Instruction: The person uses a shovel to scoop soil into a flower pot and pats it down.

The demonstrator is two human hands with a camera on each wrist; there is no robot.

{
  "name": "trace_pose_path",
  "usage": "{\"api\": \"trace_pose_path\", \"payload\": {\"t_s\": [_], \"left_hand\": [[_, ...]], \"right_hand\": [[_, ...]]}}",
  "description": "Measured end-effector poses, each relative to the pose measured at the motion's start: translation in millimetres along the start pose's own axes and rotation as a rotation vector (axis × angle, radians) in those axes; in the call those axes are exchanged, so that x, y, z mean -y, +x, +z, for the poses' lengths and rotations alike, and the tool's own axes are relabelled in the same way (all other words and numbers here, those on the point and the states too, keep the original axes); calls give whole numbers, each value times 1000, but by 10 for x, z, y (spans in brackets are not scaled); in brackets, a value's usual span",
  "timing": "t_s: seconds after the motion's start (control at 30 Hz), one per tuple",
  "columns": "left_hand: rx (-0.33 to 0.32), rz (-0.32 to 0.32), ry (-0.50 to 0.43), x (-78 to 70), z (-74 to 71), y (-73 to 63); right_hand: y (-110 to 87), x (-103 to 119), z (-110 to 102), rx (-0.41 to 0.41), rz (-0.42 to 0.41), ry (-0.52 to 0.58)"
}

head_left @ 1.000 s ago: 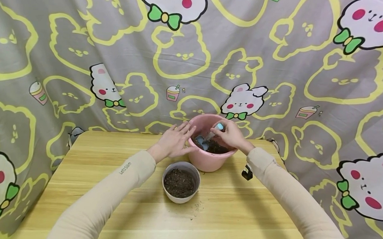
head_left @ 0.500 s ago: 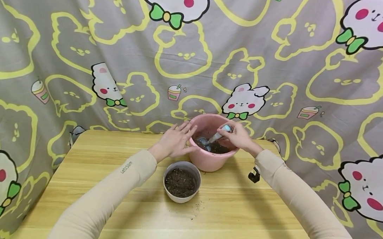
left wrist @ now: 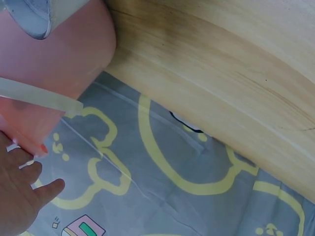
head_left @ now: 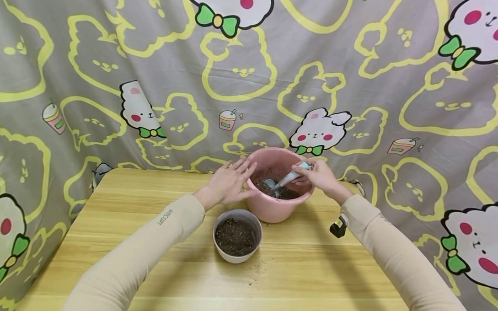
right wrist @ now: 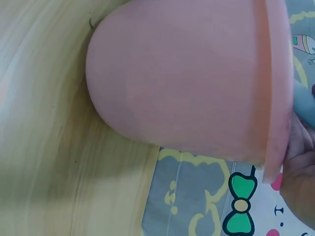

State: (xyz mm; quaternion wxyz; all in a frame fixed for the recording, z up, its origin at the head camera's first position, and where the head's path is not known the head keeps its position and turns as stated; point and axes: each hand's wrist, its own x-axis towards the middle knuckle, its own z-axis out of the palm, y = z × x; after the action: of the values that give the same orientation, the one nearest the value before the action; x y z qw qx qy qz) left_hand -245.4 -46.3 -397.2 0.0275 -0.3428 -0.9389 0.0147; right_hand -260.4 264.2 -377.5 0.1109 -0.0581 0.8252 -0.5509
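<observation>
My left hand [head_left: 229,180] lies with spread fingers against the left rim of a pink bucket [head_left: 272,209]. Dark soil [head_left: 288,193] covers the inside bottom of that bucket. Over its right rim, my right hand [head_left: 320,174] grips the light blue handle of a small trowel [head_left: 291,176]. The trowel slants down to the left, its blue-grey blade partly in the soil. Nearer to me stands a small white pot [head_left: 234,259], holding more dark soil [head_left: 234,237]. In the right wrist view, the bucket's wall [right wrist: 187,73] hides most of the trowel.
The bucket and pot stand on a wooden table [head_left: 146,271]. Crumbs of soil [head_left: 257,268] are scattered just right of the pot. Behind the table's far edge hangs a grey curtain [head_left: 173,70] with cartoon prints. A black strap end [head_left: 338,226] hangs from the right wrist.
My right hand has drawn to the right with the trowel, whose handle now leans lower and whose blade has shifted right through the soil. The left hand stays at the bucket's rim.
</observation>
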Motion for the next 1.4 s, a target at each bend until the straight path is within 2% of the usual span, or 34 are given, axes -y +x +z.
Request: {"api": "trace_pose_path", "payload": {"t_s": [0.23,0.5,0.77,1.03,1.4], "left_hand": [[11,-1,-7,-13,-17,-5],[14,-7,-10,-13,-22,-9],[21,-1,-1,-19,-32,-7],[24,-6,10,-13,-29,-4],[5,2,8,-8,-20,-17]], "right_hand": [[-2,19,-123,-3,90,72],[-29,11,-184,-23,113,160],[-42,5,-228,-51,112,245],[-61,6,-308,-60,68,332],[-137,54,-396,-84,62,421]]}}
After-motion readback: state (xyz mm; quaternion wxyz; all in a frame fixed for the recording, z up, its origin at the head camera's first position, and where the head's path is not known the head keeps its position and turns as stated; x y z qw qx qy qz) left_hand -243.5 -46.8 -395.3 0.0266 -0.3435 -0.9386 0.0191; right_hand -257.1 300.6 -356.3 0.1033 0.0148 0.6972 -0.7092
